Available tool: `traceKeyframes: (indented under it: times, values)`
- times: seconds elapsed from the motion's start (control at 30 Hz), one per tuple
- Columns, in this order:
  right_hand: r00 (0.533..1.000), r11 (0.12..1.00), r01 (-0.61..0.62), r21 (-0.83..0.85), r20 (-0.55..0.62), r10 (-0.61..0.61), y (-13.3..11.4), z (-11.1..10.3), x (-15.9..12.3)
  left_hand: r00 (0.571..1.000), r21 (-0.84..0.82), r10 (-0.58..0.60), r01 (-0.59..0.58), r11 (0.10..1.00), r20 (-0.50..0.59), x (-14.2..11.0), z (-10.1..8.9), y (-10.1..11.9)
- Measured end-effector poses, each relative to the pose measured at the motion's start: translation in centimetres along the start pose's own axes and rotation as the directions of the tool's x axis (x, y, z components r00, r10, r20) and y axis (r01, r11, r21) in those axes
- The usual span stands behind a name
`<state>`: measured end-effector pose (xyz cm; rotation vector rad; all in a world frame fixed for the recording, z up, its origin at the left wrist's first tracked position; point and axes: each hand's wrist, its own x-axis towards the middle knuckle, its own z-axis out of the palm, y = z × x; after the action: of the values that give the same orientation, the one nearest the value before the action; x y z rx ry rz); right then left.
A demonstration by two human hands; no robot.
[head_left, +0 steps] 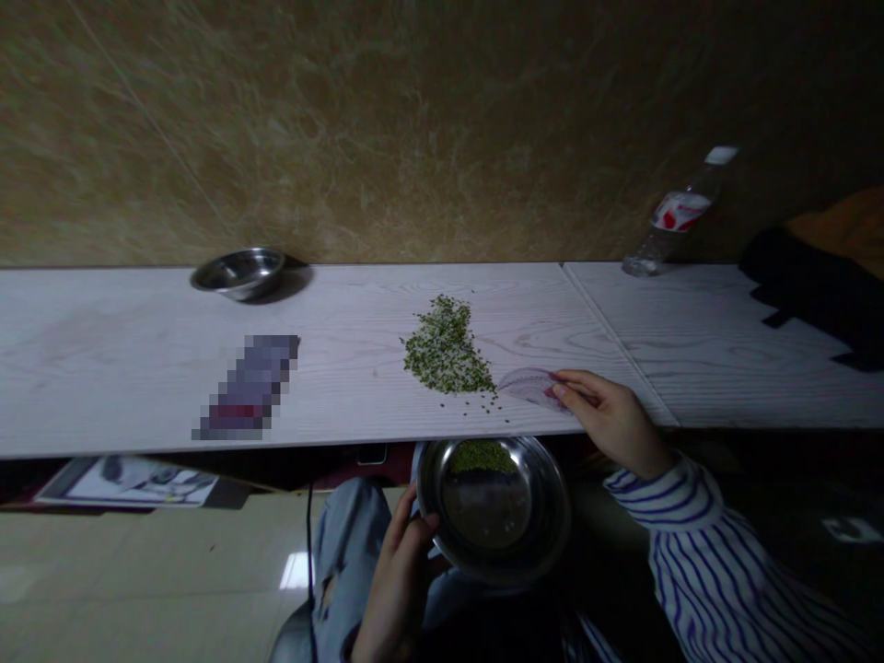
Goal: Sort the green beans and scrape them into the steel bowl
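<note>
Grains, green with pale specks, one pile (446,350): lay at the centre of the frame on the white tabletop (345,368), left of your right fingers and apart from them. Clear curved plastic piece, one (526,385): its right end was pinched between the closed thumb and fingers of your right hand (611,414), its left tip at the pile's lower right edge. Stray grains: several beside that edge, too small to count surely. Large steel bowl, one (487,520): sat at lower centre with green grains (482,456) along its far side; your left hand (401,571) gripped its left rim, thumb over the edge. Small steel bowl, one (250,290): stood upper left. Pixelated rectangle, one (252,382): lay left of centre. Bottle, one (680,212): stood upper right, white-capped. Dark cloth item, one (821,295): lay at far right.
</note>
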<state>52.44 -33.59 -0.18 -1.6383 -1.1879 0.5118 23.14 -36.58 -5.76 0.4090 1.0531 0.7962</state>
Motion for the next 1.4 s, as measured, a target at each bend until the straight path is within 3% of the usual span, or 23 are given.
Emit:
traceKeyframes:
  times: [1.4]
  values:
    - [0.990,0.998,0.065,-0.009,0.124,-0.064,-2.3,2.6,-0.2,0.998,0.006,0.051,-0.051,0.999,0.038,0.0,-0.8,0.2]
